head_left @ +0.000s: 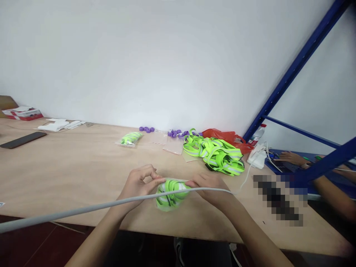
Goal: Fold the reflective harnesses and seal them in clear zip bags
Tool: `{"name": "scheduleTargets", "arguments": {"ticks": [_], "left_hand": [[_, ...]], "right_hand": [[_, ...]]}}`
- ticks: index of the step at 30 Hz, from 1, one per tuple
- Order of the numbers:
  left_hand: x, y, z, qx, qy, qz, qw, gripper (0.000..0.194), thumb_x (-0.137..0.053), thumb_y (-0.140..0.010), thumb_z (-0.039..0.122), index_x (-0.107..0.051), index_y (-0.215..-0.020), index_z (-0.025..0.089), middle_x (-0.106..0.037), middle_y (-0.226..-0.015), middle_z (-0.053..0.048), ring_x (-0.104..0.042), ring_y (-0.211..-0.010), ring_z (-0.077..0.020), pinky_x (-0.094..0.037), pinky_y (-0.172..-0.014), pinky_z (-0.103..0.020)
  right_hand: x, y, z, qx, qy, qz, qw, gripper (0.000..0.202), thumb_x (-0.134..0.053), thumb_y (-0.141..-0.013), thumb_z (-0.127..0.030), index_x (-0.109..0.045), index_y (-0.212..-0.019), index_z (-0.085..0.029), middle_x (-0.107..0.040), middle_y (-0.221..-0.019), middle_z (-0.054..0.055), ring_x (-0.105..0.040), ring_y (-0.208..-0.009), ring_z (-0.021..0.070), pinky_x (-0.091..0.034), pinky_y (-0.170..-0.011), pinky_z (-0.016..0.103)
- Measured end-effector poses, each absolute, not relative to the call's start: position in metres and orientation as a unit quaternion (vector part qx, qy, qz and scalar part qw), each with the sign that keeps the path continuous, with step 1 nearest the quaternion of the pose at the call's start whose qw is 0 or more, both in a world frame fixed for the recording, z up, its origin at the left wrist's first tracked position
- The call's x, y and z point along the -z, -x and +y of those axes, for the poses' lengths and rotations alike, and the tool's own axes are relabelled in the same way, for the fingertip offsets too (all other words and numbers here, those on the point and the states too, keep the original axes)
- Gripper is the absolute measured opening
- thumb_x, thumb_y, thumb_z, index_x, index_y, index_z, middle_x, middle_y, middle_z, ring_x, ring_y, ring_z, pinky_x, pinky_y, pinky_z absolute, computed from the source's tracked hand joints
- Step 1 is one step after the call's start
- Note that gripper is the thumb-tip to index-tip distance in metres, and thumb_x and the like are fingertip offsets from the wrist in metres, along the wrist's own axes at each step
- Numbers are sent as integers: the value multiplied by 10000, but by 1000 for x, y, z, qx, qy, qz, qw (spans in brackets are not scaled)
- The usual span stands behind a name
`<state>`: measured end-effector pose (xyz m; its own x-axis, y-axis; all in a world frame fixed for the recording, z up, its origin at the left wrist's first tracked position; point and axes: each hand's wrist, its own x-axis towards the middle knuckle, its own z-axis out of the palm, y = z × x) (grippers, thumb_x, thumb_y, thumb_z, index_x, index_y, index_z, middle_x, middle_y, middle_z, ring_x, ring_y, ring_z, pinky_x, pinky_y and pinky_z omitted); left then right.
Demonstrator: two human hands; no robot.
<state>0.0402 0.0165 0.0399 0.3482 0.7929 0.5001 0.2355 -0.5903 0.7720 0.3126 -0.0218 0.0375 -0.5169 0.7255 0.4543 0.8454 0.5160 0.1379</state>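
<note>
While both hands meet at the lower centre of the frame, a clear bag (164, 208) sits between them just above the front part of the bench (69, 167), with a coiled lime-green strap (172, 201) inside it. The left hand (139, 183) pinches the bag's upper edge near its left corner between thumb and fingers; the right hand (210, 187) has its fingers closed on the same edge at the right corner. Whether the bag rests on the wood or hangs just above it, I cannot tell. A pale cable (111, 204) runs across the view in front of the bag and the right hand.

The step in hand looks like work on the bag's mouth, with the strap already inside; whether that edge is sealed cannot be made out. From here, the next move would seem to call for keeping the edge taut and running the fingers along it, with no fold of strap caught there.

Towards the centre, beyond the hands, lies another filled bag (131, 139); flat clear packets (174, 145) lie to its right. A loose heap of lime-green straps (222, 155) lies right of centre, beside a red plastic bag (222, 136).
</note>
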Motion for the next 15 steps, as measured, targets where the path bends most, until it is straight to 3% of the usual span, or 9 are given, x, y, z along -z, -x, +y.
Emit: {"name": "scheduleTargets", "arguments": {"ticks": [5, 11, 15], "left_hand": [[-47, -32, 9, -422, -740, 356, 384, 221, -690, -896, 318, -629, -732, 182, -635, -721, 9, -599, -680, -146, -461, -630, -241], [-46, -40, 2, -405, -766, 284, 411, 107, -648, -923, 266, -677, -862, 182, -696, -889, -40, -660, -835, -179, -507, -745, -273], [-45, -46, -1, -437, -768, 255, 394, 235, -640, -933, 276, -641, -719, 179, -706, -812, -57, -673, -763, -185, -519, -711, -295]], "right_hand": [[-42, -311, -29, 50, 446, -873, 192, 367, -434, -1058, -320, -632, -774, -200, -669, -714, 7, -612, -629, 151, -357, -575, 253], [-45, -301, -43, -11, 450, -864, 225, 334, -405, -1045, -262, -643, -819, -204, -669, -746, 14, -607, -665, 163, -393, -623, 266], [-47, -294, -54, -149, 506, -810, 256, 182, -611, -957, -348, -665, -857, -206, -703, -790, -2, -641, -734, 169, -449, -691, 265]]}}
